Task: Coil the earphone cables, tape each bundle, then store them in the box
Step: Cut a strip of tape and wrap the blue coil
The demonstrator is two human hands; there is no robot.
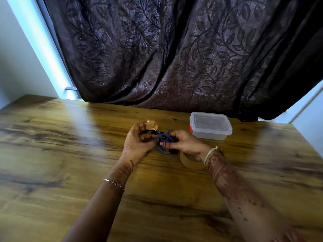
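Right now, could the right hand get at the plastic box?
Probably yes. The plastic box stands just beyond the right hand, with nothing between them. But that hand's grip is on the blue cable bundle, and the lid is on the box.

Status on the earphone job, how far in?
Done: the blue cable looks roughly coiled. In hand: left hand and right hand both grip the bundle; the left also pinches a tape piece. Left: wrap the tape, then store it; the box sits lidded behind, the tape roll by the right wrist.
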